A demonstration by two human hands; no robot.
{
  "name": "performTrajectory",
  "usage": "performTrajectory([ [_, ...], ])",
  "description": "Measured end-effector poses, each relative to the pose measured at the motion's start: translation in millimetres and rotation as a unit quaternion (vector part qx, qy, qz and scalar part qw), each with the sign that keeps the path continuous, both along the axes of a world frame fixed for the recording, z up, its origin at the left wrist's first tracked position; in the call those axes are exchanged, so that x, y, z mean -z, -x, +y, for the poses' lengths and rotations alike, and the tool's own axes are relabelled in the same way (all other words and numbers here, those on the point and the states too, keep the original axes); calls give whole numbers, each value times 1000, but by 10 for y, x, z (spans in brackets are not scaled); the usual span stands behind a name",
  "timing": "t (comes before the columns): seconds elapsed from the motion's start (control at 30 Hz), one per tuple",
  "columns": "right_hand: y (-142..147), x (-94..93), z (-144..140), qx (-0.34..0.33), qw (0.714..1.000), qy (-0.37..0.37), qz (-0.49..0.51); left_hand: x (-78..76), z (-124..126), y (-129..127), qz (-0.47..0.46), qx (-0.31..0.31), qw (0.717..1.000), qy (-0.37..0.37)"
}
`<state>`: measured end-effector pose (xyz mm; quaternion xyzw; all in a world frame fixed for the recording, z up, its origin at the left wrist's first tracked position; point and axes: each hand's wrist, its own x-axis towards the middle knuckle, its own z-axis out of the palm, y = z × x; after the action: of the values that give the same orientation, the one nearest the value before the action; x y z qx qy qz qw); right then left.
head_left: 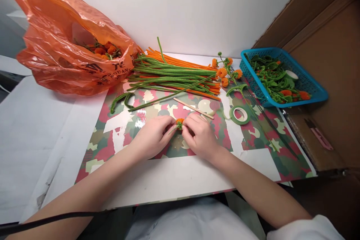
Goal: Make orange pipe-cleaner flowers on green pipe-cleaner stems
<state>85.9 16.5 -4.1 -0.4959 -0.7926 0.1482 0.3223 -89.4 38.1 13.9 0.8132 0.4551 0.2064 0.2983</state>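
Note:
Between my fingertips is a small orange pipe-cleaner flower (pixel 180 122) with a green base, low over the patterned board (pixel 165 150). My left hand (pixel 153 135) pinches it from the left side. From the right, my right hand (pixel 201 135) has its thumb and fingers closed on the same flower. Just beyond my hands lies a thin wooden stick (pixel 192 108). A roll of green floral tape (pixel 239 115) rests to the right, its loose end trailing toward the stick. The fingers hide part of the flower.
Green pipe cleaners (pixel 174 69) and orange pipe cleaners (pixel 180 59) are bundled at the back. Beside them lies a finished flower spray (pixel 225 73). An orange plastic bag (pixel 70 56) holds flowers at left. A blue basket (pixel 317 92) with leaves and a cardboard box (pixel 323 30) stand right.

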Motion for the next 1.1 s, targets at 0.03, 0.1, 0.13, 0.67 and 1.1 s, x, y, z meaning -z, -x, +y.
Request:
performTrajectory([
  [0.03, -1, 4, -3, 0, 1000, -7, -1, 1, 3, 1, -4, 2, 1000, -5],
  [0.1, -2, 8, -9, 2, 1000, -9, 5, -3, 10, 1, -13, 12, 1000, -11],
  [0.13, -1, 10, -11, 3, 1000, -7, 9, -6, 13, -1, -16, 17, 1000, -14],
  [0.67, 71, 53, 23, 28, 997, 49, 62, 110, -58, -102, 49, -10, 983, -176],
  [1.1, 31, -81, -22, 8, 966, 82, 246, 100, -81, -109, -336, -101, 919, 182],
])
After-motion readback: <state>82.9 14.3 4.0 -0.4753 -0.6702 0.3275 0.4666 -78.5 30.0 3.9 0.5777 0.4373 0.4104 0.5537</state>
